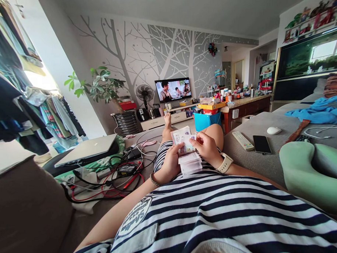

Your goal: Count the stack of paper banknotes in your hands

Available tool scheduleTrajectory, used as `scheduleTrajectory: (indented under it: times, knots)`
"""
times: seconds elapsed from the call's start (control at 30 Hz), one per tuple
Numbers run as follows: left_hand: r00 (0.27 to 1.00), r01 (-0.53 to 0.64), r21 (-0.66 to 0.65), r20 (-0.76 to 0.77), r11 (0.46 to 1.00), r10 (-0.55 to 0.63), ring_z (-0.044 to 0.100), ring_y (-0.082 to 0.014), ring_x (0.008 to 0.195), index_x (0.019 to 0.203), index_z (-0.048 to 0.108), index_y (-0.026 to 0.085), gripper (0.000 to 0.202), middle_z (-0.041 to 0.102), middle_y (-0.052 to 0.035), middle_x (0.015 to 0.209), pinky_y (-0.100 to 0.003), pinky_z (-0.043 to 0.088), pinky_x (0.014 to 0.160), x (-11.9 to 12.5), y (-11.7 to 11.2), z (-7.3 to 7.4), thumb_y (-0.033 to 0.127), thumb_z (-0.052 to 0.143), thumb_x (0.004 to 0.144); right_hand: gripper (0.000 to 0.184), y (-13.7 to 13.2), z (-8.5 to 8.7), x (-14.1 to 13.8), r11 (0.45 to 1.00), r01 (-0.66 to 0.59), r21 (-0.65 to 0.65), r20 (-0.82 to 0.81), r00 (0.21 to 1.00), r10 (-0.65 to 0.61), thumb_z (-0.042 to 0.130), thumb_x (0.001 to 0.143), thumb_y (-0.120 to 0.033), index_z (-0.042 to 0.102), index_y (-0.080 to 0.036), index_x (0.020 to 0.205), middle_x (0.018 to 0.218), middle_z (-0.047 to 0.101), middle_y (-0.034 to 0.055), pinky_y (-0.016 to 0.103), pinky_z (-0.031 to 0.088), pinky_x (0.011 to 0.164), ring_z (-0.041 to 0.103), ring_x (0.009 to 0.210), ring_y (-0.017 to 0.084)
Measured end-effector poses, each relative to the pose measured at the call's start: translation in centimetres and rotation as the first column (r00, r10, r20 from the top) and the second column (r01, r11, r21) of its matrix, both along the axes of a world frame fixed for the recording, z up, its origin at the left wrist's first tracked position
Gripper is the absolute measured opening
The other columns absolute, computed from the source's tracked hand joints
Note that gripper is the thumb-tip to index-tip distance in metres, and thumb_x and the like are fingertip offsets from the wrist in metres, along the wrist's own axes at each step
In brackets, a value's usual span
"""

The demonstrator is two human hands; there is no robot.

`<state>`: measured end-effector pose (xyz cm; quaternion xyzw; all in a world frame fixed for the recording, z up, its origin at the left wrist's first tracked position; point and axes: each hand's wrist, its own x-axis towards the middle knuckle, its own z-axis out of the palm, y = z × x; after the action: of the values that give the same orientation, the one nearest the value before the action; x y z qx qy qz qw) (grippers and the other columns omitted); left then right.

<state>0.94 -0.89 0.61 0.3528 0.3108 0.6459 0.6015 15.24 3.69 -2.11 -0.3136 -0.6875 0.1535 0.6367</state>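
A bundle of banknotes (186,146) is held between my two hands above my lap, with a 5 printed on the front note. My left hand (171,160) grips its left side, thumb on top. On the right edge, my right hand (208,146) pinches a note between thumb and fingers; a pale watch (225,163) is on that wrist. Several more notes (190,165) fan downward below the bundle over my striped clothes (209,213). Whether these lower notes are joined to the held bundle is hard to make out.
To my left lie a closed laptop (87,149) and tangled cables (125,173). On the right, the sofa holds a remote control (242,140), a phone (262,144), a white mouse (273,130) and a green neck pillow (297,164). A television (173,89) stands ahead.
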Motion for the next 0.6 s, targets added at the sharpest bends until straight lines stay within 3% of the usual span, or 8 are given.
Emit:
scheduleTrajectory:
  times: [0.13, 0.37, 0.47, 0.6]
  knots:
    - [1.000, -0.009, -0.026, -0.021, 1.000, 0.009, 0.082, -0.0311, 0.097, 0.099, 0.075, 0.011, 0.021, 0.084, -0.0127, 0.094, -0.043, 0.066, 0.094, 0.01, 0.12, -0.09, 0.010, 0.068, 0.080, 0.048, 0.10, -0.12, -0.03, 1.000, 0.029, 0.012, 0.014, 0.999, -0.029, 0.061, 0.096, -0.060, 0.045, -0.024, 0.069, 0.059, 0.050, -0.0025, 0.029, 0.031, 0.059, 0.045, 0.060, 0.016]
    - [0.998, -0.008, -0.047, 0.059, 0.999, 0.011, 0.082, -0.0302, 0.101, 0.129, 0.073, 0.014, 0.039, 0.085, -0.0115, 0.102, -0.042, 0.066, 0.096, 0.28, 0.09, 0.10, 0.018, 0.062, 0.091, 0.046, 0.21, -0.12, -0.03, 0.999, 0.029, 0.040, 0.029, 0.999, -0.031, 0.054, 0.100, -0.056, 0.043, -0.025, 0.069, 0.059, 0.050, -0.0009, 0.030, 0.030, 0.059, 0.044, 0.059, 0.017]
    - [0.998, -0.010, -0.034, 0.064, 0.999, 0.012, 0.082, -0.0304, 0.103, 0.132, 0.072, 0.017, 0.041, 0.085, -0.0103, 0.104, -0.042, 0.065, 0.097, 0.24, 0.19, 0.05, 0.019, 0.059, 0.094, 0.047, 0.11, -0.06, -0.03, 0.998, 0.028, 0.050, 0.025, 0.999, -0.029, 0.052, 0.101, -0.057, 0.042, -0.025, 0.069, 0.059, 0.050, -0.0003, 0.030, 0.030, 0.059, 0.044, 0.059, 0.017]
    - [0.999, 0.001, -0.040, 0.052, 0.999, 0.001, 0.081, -0.0319, 0.103, 0.128, 0.073, 0.013, 0.041, 0.085, -0.0127, 0.104, -0.043, 0.065, 0.098, 0.19, 0.51, -0.08, 0.023, 0.064, 0.090, 0.047, -0.42, 0.10, 0.08, 0.996, -0.021, 0.091, 0.048, 0.999, 0.017, 0.050, 0.103, -0.058, 0.045, -0.025, 0.070, 0.059, 0.049, -0.0005, 0.030, 0.032, 0.059, 0.046, 0.060, 0.017]
